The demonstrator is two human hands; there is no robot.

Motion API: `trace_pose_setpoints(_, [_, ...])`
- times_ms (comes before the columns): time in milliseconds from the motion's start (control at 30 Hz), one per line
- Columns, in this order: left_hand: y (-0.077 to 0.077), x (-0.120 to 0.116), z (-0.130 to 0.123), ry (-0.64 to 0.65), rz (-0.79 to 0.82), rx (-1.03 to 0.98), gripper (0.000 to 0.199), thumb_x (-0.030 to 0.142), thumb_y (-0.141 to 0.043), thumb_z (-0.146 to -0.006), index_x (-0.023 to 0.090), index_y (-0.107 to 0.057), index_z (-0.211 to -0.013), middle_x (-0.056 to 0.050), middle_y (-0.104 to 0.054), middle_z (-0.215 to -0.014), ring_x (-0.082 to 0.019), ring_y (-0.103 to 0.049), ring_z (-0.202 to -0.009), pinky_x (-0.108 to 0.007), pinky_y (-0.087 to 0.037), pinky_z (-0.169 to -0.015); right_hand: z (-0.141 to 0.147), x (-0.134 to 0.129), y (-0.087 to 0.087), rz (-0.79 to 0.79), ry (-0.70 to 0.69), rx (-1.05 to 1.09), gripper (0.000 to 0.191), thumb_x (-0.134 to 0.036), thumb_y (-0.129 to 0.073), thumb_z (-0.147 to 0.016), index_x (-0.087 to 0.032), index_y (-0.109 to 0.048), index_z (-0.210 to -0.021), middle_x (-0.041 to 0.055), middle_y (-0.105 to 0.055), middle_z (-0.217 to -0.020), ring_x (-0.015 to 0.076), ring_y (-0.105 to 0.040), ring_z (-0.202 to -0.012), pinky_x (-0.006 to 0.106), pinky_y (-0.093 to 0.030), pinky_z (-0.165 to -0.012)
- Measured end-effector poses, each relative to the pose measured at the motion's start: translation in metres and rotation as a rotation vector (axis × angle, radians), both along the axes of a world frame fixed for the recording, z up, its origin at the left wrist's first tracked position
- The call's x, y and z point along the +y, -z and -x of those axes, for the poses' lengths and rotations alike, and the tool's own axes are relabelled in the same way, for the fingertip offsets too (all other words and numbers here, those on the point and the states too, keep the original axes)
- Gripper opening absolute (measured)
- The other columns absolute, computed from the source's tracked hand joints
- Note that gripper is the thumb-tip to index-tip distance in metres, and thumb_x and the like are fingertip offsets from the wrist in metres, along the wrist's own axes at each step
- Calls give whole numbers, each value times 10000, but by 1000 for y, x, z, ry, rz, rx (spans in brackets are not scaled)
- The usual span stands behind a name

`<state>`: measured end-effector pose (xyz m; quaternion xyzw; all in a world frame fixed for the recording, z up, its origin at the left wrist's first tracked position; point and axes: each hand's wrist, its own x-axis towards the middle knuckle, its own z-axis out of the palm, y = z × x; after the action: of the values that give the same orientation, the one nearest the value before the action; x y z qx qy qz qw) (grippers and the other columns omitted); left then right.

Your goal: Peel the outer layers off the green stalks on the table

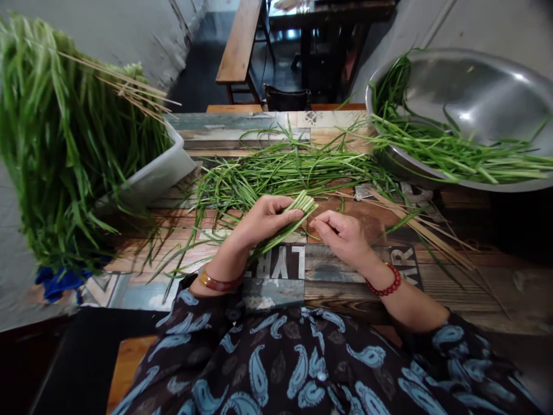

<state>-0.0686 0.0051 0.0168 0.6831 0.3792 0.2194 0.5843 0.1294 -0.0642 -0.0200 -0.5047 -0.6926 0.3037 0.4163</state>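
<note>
A small bunch of green chives (281, 231) is wrapped in my left hand (270, 219), its pale cut ends poking out past my thumb toward the right. Just right of those ends, my right hand (341, 233) is closed in a pinch; whatever its fingertips hold, if anything, is too small to make out. Behind both hands, a loose heap of long chives (294, 170) lies spread across the table. Several thin bamboo skewers (425, 230) rest on the tabletop to the right of my right hand.
At left, a white plastic tub (158, 170) is piled high with chives (64, 138), with more skewers (121, 83) on top. A large steel bowl (479, 98) with chives stands at back right. Beyond the patterned wooden table (337, 274) are a bench (239, 46) and another table.
</note>
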Motion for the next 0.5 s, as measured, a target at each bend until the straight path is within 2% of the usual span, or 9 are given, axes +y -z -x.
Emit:
trace_pose_setpoints(167, [-5, -1, -5, 5, 68, -39, 524, 623, -570, -866, 135, -644, -690, 8, -543, -595, -81, -410, -507, -210, -324, -494, -5, 3, 1, -98, -7, -67, 227, -293, -535, -950, -208, -630, -762, 3, -669, -697, 123, -588, -626, 243, -440, -632])
trace_pose_setpoints(333, [-4, -4, -7, -26, 51, 1, 524, 593, -571, -878, 137, -611, -626, 18, -491, -540, -71, -371, -479, -202, -286, -460, -1, 2, 4, -149, 5, -102, 260, -277, -497, -974, -206, -612, -752, 8, -650, -695, 126, -589, -634, 243, -437, -648])
trace_pose_setpoints(500, [-1, -3, -5, -30, 82, 69, 485, 554, -568, -881, 136, -603, -639, 6, -519, -561, -77, -403, -502, -192, -303, -474, 3, 5, 10, -179, -12, -48, 262, -243, -480, -967, -192, -580, -731, 12, -636, -696, 121, -571, -637, 241, -428, -652])
